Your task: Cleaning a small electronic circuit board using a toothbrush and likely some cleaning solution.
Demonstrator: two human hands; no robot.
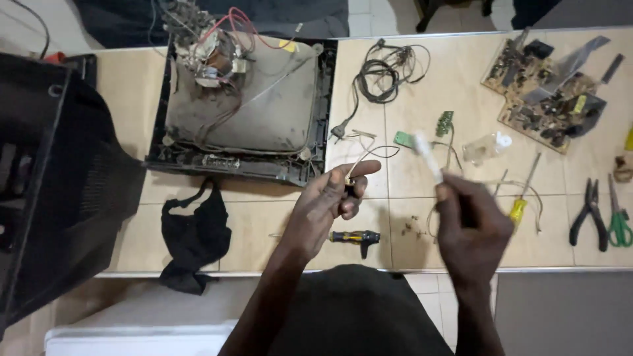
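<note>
At the far left lies the black rear cover point(59, 184) of an old television, already taken off. Beside it the tube point(247, 99) rests face down in its front frame, with the neck and its red wires at the top, so the opening of the set seems done. A black cloth point(194, 237) lies below the frame. The circuit board point(547, 86) is also out and lies well apart, at the far right. What remains, as I judge, is the small work on the loose wires.

The left hand point(326, 204) is closed in a pinch: thumb and fingers grip a small plug point(347, 179) at the end of a thin white wire point(369, 153), which loops up above the hand. Under this hand a black-and-yellow screwdriver point(356, 237) lies on the tiles, not touched.

The right hand point(471, 227) is also closed, and holds a thin white stick-like piece point(427, 155) that points up and to the left; it is blurred, so I cannot tell what it is. Near this hand are a yellow-handled screwdriver point(521, 204), then black pliers point(589, 214) and green pliers point(618, 221).
</note>
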